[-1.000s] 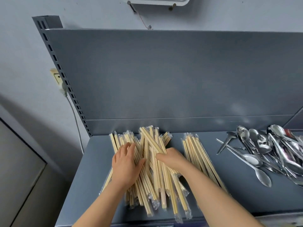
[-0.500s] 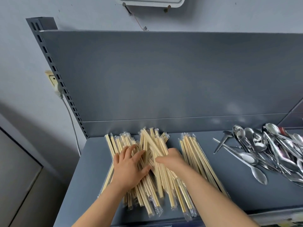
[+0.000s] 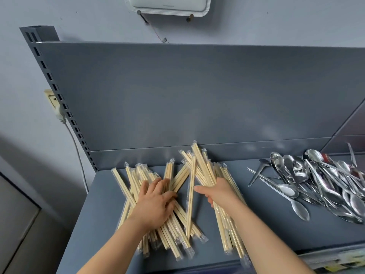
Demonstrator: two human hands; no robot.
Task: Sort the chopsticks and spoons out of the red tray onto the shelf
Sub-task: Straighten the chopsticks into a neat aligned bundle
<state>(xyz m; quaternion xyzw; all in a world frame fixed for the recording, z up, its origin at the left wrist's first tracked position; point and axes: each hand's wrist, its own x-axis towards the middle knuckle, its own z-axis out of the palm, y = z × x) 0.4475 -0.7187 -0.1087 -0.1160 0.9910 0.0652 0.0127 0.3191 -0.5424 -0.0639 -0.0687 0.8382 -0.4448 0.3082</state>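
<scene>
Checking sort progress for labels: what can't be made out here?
Head view only.
- Red tray: out of frame, contents unknown.
- Spoons: pile cut by right edge, no count.
- Chopsticks: partly covered by left hand and right hand.
- Right hand's fingers: hidden behind its own back, grip unclear.

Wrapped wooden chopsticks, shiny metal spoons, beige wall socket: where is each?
Wrapped wooden chopsticks [image 3: 199, 161]: head view, far ends.
Shiny metal spoons [image 3: 287, 191]: head view, spoon bowl.
Beige wall socket [image 3: 51, 98]: head view, its face.

Chopsticks [image 3: 199, 171]: pale wood, in clear glossy plastic sleeves. Spoons [image 3: 296, 171]: shiny polished metal. Shelf [image 3: 264, 212]: smooth matt grey painted metal.
</scene>
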